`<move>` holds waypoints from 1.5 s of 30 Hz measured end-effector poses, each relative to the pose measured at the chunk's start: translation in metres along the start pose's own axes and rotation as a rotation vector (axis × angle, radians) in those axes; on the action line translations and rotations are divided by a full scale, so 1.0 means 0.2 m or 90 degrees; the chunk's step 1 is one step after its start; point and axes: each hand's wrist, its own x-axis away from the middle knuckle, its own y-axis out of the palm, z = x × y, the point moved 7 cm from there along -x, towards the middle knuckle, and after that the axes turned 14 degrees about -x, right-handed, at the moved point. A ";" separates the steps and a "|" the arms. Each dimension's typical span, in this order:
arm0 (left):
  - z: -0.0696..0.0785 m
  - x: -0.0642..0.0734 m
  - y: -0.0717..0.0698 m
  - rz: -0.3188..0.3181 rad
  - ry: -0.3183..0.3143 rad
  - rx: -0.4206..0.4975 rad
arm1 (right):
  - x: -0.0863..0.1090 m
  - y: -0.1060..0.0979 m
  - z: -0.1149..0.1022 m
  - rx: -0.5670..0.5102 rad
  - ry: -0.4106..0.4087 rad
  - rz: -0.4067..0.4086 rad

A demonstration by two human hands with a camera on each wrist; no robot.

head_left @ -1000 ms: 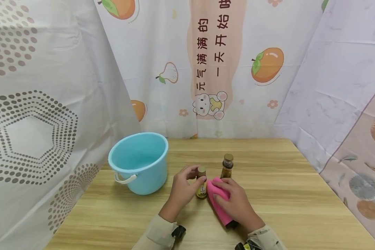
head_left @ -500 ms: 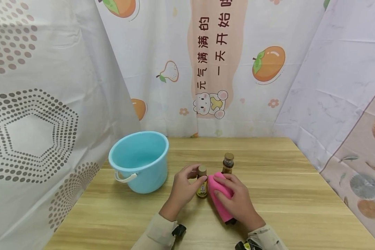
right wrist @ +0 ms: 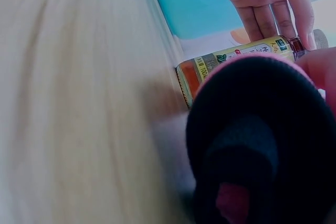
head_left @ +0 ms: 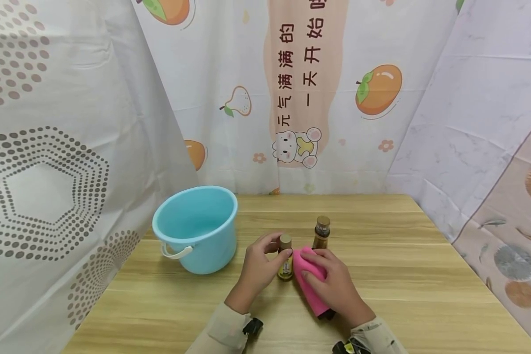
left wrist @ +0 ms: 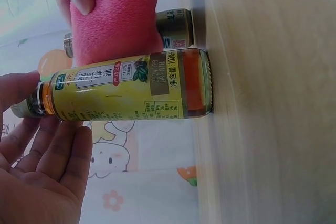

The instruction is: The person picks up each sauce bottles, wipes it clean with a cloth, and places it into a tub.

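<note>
Pink plush (head_left: 311,295) fills your right hand (head_left: 336,282), its fingers gripping the fabric, just beside a small bottle (head_left: 285,269) standing on the bench (head_left: 380,246). Your left hand (head_left: 258,265) has thumb and fingers around the bottle's neck, below its cap (head_left: 285,241). The glass looks rigid, fairly light, breakable and probably slick; expect the neck to suit a pinch, with the labelled body offering you a fuller hold. The plush should squash easily and weigh little, best taken around its middle. Your bottle points cap-up, long axis vertical, base on the bench. The plush runs lengthwise from beside the bottle back toward you, dark end nearest; whether the two touch, you cannot tell. Beyond stands a taller bottle (head_left: 321,242); a blue bucket (head_left: 209,256) sits to your left.
</note>
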 end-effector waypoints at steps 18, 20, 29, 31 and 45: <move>0.00 0.00 0.00 -0.002 -0.001 0.002 | 0.01 0.03 0.05 0.060 0.109 -0.056; 0.00 0.00 0.00 -0.004 -0.001 0.005 | 0.01 0.03 0.05 0.063 0.107 -0.055; 0.00 0.00 0.00 -0.011 -0.007 0.013 | 0.00 0.02 0.02 0.061 0.053 -0.024; 0.00 0.00 0.00 -0.013 -0.009 0.014 | 0.00 0.02 0.01 0.051 0.032 -0.012; -0.01 0.00 0.01 -0.012 -0.018 0.010 | 0.00 -0.02 -0.03 -0.021 -0.085 0.043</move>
